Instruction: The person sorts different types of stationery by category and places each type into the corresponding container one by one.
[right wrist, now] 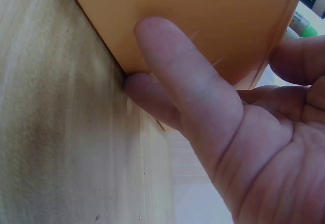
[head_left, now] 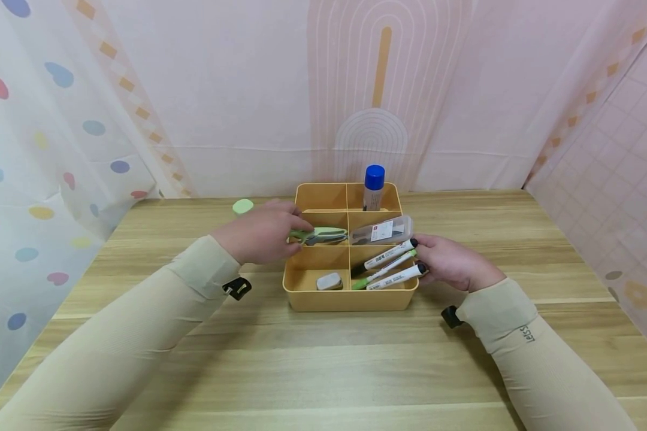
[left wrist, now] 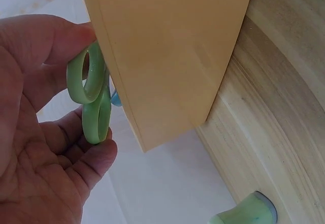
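Observation:
My left hand point(head_left: 264, 232) grips green scissors point(head_left: 326, 233) at the handles, by the left wall of a yellow-orange desk organizer point(head_left: 350, 301). The blades lie over its middle left compartment. In the left wrist view, thumb and fingers are on the two handle loops point(left wrist: 92, 125). Against the organizer's right wall rests my right hand point(right wrist: 203, 102), its fingers mostly straight; one finger is at the rim. Two white markers point(head_left: 393, 278) with black ends and a green-and-white pen point(head_left: 385, 269) lean in the front right compartment.
A blue-capped tube point(head_left: 374, 179) stands in the back right compartment. The middle right one holds a clear plastic case point(head_left: 383, 230), the front left one a small whitish block point(head_left: 329, 280). A light green object point(head_left: 242, 207) stands on the wooden table point(head_left: 323, 371), left of the organizer.

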`<action>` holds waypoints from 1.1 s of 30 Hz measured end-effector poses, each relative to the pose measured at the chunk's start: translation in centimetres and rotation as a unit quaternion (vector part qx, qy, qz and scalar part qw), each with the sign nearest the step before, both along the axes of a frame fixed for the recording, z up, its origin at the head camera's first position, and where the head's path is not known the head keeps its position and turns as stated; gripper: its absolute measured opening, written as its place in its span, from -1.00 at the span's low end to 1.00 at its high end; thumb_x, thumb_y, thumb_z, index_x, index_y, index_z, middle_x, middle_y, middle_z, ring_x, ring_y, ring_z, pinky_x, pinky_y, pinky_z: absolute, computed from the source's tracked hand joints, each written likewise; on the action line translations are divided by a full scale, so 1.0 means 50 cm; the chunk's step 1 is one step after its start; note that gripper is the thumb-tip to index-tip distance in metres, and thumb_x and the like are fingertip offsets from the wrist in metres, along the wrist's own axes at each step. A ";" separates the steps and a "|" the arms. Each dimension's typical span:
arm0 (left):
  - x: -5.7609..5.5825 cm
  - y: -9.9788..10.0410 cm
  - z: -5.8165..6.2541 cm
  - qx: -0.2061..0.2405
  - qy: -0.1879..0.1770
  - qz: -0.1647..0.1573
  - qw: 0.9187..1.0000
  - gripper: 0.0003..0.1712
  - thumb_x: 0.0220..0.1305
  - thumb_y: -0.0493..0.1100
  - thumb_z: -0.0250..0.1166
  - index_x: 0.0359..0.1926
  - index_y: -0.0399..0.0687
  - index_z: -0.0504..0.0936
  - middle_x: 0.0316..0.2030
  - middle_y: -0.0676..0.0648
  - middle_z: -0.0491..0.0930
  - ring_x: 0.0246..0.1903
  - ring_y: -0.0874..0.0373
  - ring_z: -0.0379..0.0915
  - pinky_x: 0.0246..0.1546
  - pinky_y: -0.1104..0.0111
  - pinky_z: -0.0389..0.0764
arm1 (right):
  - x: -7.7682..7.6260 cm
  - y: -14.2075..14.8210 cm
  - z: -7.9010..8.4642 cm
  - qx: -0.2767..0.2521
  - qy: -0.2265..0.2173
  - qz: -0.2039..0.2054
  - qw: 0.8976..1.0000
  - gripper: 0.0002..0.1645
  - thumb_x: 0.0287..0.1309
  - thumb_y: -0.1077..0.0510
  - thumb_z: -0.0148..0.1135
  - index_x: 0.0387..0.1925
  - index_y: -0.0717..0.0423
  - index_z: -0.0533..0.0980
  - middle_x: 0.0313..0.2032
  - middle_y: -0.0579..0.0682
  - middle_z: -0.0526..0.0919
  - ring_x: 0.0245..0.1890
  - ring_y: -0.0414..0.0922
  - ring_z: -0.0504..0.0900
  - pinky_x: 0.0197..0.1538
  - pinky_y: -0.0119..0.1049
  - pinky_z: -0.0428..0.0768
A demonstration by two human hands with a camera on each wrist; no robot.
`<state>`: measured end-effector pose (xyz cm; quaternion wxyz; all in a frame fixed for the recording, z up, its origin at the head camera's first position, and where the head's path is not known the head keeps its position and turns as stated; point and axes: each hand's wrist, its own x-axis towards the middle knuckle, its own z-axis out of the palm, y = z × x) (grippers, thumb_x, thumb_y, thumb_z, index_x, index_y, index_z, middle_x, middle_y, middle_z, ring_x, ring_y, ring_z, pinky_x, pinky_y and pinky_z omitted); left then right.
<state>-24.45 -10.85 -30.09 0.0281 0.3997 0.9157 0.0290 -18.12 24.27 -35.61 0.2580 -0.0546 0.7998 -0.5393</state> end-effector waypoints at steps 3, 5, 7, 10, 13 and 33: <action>-0.002 0.002 -0.001 0.001 0.001 0.001 1.000 -0.60 0.31 -0.13 0.39 0.16 -0.05 0.77 0.08 -0.15 0.63 0.11 -0.13 0.49 0.28 0.04 0.47 | 0.000 0.000 0.000 -0.001 0.001 -0.001 1.000 -0.34 0.63 0.16 -0.36 0.59 0.42 0.03 0.30 0.43 0.50 0.10 0.01 0.66 0.13 -0.04 0.72; -0.003 0.004 -0.003 0.002 0.003 0.002 1.000 -0.60 0.31 -0.14 0.40 0.16 -0.05 0.77 0.10 -0.17 0.62 0.13 -0.14 0.49 0.28 0.04 0.47 | 0.000 0.000 -0.001 -0.003 0.001 -0.001 1.000 -0.34 0.64 0.16 -0.36 0.59 0.41 0.03 0.31 0.44 0.50 0.11 0.01 0.66 0.13 -0.04 0.72; -0.006 0.005 -0.005 0.003 0.005 0.001 1.000 -0.60 0.30 -0.14 0.40 0.16 -0.05 0.77 0.11 -0.17 0.62 0.13 -0.15 0.49 0.28 0.04 0.47 | 0.000 0.000 -0.001 -0.003 0.002 0.000 1.000 -0.34 0.64 0.16 -0.37 0.59 0.41 0.03 0.30 0.44 0.50 0.10 0.01 0.66 0.13 -0.04 0.72; -0.007 0.008 -0.007 0.009 0.006 -0.002 1.000 -0.61 0.30 -0.15 0.40 0.14 -0.06 0.77 0.11 -0.18 0.63 0.13 -0.16 0.49 0.28 0.04 0.47 | 0.000 0.000 -0.001 -0.002 0.003 0.000 1.000 -0.34 0.64 0.16 -0.37 0.59 0.42 0.04 0.30 0.43 0.51 0.10 0.01 0.66 0.12 -0.04 0.72; -0.007 0.011 -0.007 0.016 0.006 -0.008 1.000 -0.63 0.30 -0.16 0.41 0.11 -0.10 0.78 0.08 -0.18 0.64 0.12 -0.16 0.51 0.29 0.04 0.47 | 0.000 0.000 -0.001 0.000 0.003 -0.001 1.000 -0.34 0.64 0.16 -0.37 0.58 0.42 0.05 0.29 0.43 0.51 0.09 0.01 0.67 0.12 -0.04 0.73; -0.012 0.025 -0.012 0.029 -0.020 -0.013 0.999 -0.64 0.36 -0.15 0.43 0.13 -0.16 0.75 0.12 -0.14 0.66 0.18 -0.13 0.51 0.31 0.08 0.51 | 0.002 0.001 0.002 0.002 0.004 -0.002 1.000 -0.35 0.64 0.16 -0.38 0.58 0.41 0.07 0.31 0.43 0.51 0.12 0.03 0.66 0.13 -0.02 0.72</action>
